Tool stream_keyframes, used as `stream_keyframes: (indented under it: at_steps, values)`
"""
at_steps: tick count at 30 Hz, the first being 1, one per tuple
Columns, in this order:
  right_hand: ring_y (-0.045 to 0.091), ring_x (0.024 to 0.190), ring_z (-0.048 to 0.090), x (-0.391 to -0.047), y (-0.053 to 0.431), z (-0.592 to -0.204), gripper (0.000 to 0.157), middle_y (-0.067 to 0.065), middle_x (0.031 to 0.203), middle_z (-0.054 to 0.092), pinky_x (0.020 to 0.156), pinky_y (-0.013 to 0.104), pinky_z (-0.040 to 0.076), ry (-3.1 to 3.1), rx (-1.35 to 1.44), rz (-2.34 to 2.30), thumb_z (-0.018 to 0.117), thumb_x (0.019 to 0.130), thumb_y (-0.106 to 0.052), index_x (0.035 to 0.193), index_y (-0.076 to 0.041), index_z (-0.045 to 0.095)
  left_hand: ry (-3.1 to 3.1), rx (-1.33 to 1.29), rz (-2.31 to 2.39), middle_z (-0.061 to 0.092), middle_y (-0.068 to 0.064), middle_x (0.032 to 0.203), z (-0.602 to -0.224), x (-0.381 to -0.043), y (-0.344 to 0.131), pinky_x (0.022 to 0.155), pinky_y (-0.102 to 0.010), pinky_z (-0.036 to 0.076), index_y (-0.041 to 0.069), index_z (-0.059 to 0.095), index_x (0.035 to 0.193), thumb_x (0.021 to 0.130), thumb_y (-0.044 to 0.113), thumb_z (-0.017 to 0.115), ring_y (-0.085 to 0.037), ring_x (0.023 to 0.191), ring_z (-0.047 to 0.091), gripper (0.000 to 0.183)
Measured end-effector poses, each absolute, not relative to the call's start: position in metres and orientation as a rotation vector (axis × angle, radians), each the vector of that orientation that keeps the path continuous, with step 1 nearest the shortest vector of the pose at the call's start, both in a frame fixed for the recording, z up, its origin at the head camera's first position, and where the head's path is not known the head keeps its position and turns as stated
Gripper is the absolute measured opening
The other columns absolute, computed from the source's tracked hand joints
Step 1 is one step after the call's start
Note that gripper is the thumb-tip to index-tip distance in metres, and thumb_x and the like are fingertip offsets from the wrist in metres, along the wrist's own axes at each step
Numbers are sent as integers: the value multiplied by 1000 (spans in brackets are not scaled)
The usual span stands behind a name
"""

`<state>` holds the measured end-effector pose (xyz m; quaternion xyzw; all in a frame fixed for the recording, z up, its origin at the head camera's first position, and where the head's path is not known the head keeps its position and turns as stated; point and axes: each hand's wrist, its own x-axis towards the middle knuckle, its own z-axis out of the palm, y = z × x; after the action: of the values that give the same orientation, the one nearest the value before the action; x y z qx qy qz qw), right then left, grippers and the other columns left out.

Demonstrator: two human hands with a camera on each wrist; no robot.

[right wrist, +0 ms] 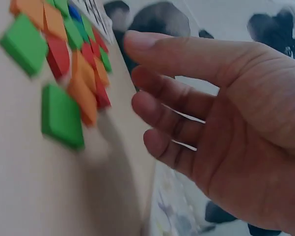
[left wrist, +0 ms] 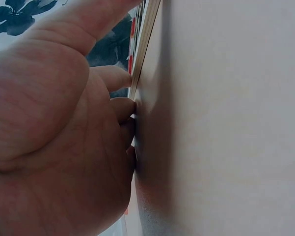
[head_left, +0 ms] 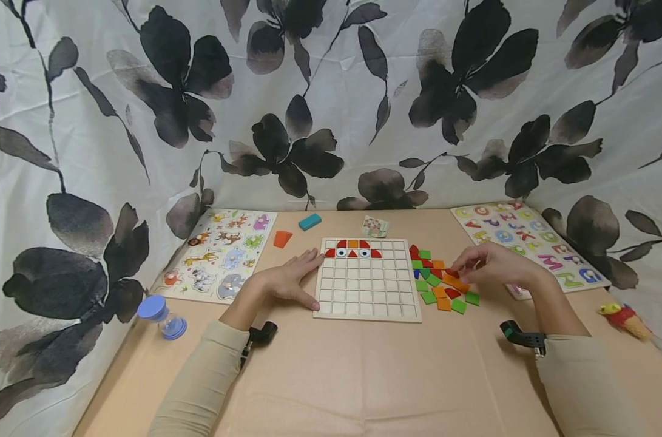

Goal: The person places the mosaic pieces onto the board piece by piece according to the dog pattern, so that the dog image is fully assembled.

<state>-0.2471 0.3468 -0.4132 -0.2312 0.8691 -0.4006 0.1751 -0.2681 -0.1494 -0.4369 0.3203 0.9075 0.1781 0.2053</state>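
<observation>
A pale wooden grid board [head_left: 366, 290] lies flat in the middle of the table. Red, orange and eye-printed tiles [head_left: 353, 244] fill part of its top rows. My left hand [head_left: 284, 282] rests on the table at the board's left side, thumb and fingertips spread along that edge. In the left wrist view, the fingers [left wrist: 120, 109] are beside the board's edge. Over the loose tiles [head_left: 441, 291] right of the board hovers my right hand [head_left: 494, 265]. Its fingers [right wrist: 169, 101] are loosely bent, and I see nothing between them and the thumb in the right wrist view.
An animal board [head_left: 213, 255] lies at the left, with a blue sand timer [head_left: 164, 317] before it. Behind the grid board are an orange piece [head_left: 282, 239], a teal block [head_left: 310, 221] and a small picture card [head_left: 375, 226]. A letter board [head_left: 533, 243] and a small toy [head_left: 625, 320] lie right.
</observation>
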Motion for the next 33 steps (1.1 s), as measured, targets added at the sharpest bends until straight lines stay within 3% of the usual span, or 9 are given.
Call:
stream_keyframes:
  at_steps: [11,18,24,29,33]
  values:
    - [24,78,55,-241,355,-416,21,17,93,64,64,25,47,2274,-648,-922,79,76,-8,96,-9,77,2530,881,500,-4,-6,162,-437,-270,-148,119,-46,2,18,9,156,65,67,76,-24,148,-6,123]
    - [22,77,53,-241,355,-416,24,22,88,60,62,26,46,2267,-551,-942,81,73,-5,96,-4,75,2534,889,493,-3,-7,162,-437,-270,-148,119,-46,2,17,9,156,66,66,75,-26,148,-5,122]
    - [21,73,52,-240,357,-415,25,17,80,61,61,28,46,2267,-528,-960,82,71,-6,92,0,70,2529,877,506,-4,-8,162,-435,-268,-149,119,-45,2,17,9,156,67,64,76,-24,148,-6,121]
    - [18,71,53,-241,360,-415,20,10,76,60,61,28,45,2293,-589,-937,81,73,-9,86,-2,66,2525,871,512,-4,-8,162,-434,-267,-149,118,-46,2,17,8,156,67,63,77,-25,148,-6,121]
    - [18,73,55,-241,356,-411,16,6,78,62,63,27,47,2352,-610,-934,79,78,-11,89,-5,69,2519,871,514,-5,-8,162,-435,-268,-149,118,-46,2,17,8,156,66,63,77,-25,148,-6,122]
